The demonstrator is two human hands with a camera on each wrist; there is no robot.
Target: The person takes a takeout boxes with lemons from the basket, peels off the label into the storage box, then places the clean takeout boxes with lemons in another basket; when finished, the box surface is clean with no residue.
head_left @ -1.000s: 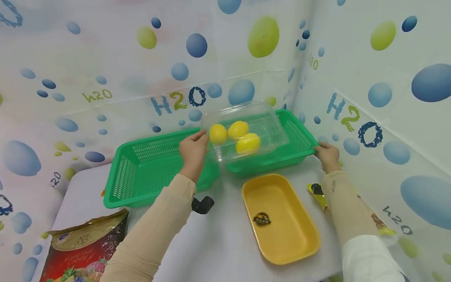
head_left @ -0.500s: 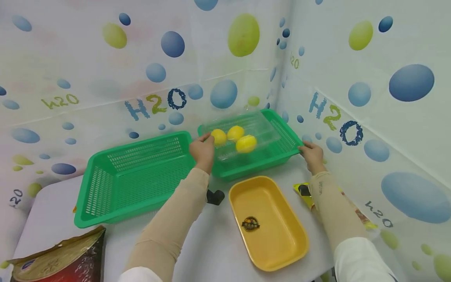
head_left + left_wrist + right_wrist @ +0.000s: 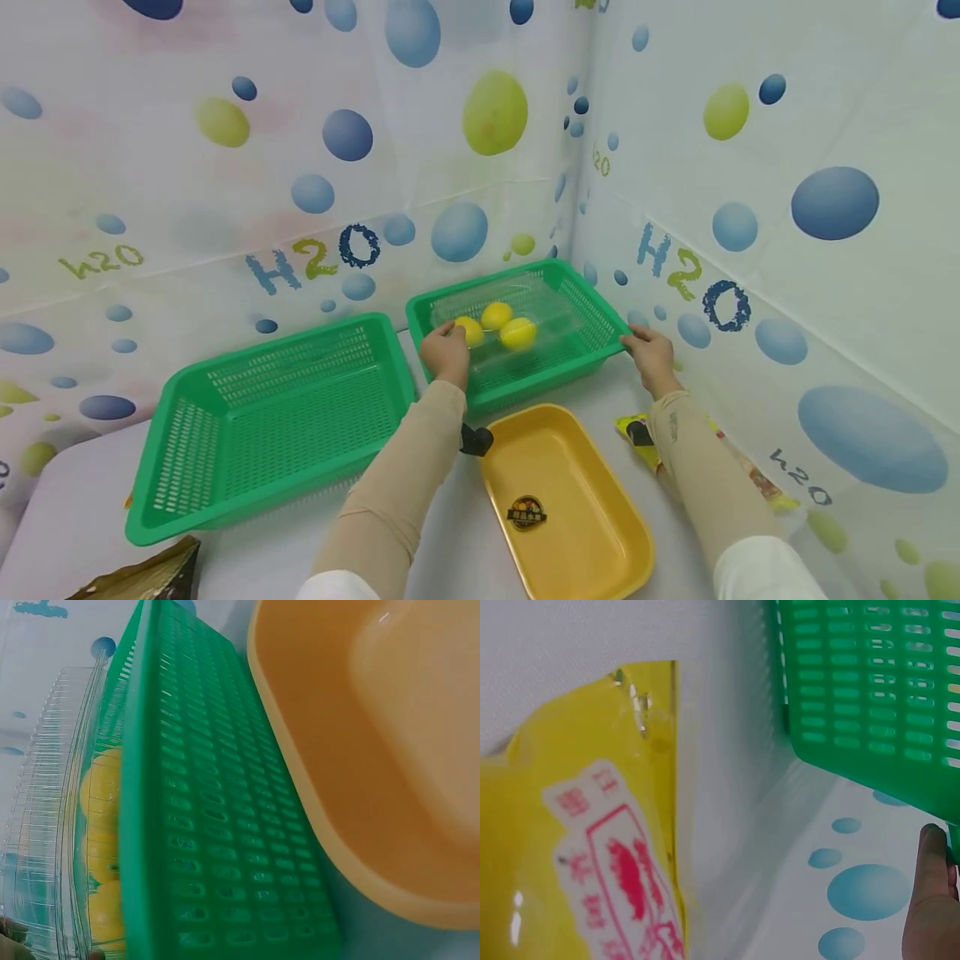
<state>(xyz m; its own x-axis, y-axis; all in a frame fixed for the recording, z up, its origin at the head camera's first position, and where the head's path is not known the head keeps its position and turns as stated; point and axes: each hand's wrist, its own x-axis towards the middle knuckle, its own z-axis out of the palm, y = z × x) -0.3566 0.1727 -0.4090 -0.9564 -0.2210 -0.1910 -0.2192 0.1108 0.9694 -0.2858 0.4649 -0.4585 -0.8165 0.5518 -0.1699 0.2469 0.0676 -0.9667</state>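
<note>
A clear plastic clamshell box (image 3: pixel 551 312) holds yellow lemons (image 3: pixel 497 316). It lies within the rim of the right green basket (image 3: pixel 540 372) in the head view. My left hand (image 3: pixel 447 352) pinches the box's near left corner. In the left wrist view the box (image 3: pixel 41 772) stands just past the basket wall (image 3: pixel 202 772), and only bits of fingertips show. My right hand (image 3: pixel 651 358) grips the basket's right corner. In the right wrist view that hand (image 3: pixel 932 907) has its thumb along the basket's edge, with the other fingers mostly hidden.
Another green basket (image 3: pixel 285 492) stands to the left. In front is an orange-yellow tray (image 3: pixel 577 508) with a dark label. A yellow snack packet (image 3: pixel 562 825) lies under the right forearm. A dark, gold-topped bag (image 3: pixel 150 575) is at lower left. Patterned sheets hang behind and right.
My left hand has lowered the box of lemons from above the right basket into it. My right hand keeps its grip on the corner. The head view has swung right.
</note>
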